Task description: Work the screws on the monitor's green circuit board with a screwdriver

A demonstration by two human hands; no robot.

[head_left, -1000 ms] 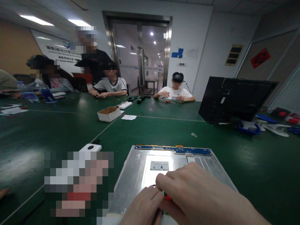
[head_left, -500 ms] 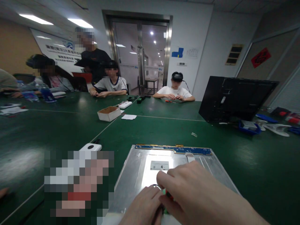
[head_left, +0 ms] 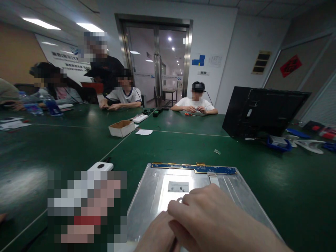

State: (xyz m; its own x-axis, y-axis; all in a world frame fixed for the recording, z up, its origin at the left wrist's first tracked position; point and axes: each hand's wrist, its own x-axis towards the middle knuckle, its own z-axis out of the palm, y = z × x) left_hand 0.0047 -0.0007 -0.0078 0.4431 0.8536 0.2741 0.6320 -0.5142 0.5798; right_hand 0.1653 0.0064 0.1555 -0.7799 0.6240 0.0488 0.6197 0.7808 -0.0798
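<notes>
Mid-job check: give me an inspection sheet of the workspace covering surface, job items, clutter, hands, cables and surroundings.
Surface: green table with pale seams.
Job items: metal panel lying flat, blue circuit strip along its far edge.
Clutter: open box, white object partly masked, black screen at right.
Hands: right hand overlaps left hand above the panel; anything held is hidden.
Cables: pale ribbon from strip toward right hand.
Surroundings: seated co-worker opposite, glass doors beyond.

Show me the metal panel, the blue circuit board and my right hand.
Metal panel (head_left: 150, 192): head view, bare left part.
Blue circuit board (head_left: 198, 168): head view, middle of the strip.
Right hand (head_left: 208, 213): head view, back of the hand.
</notes>
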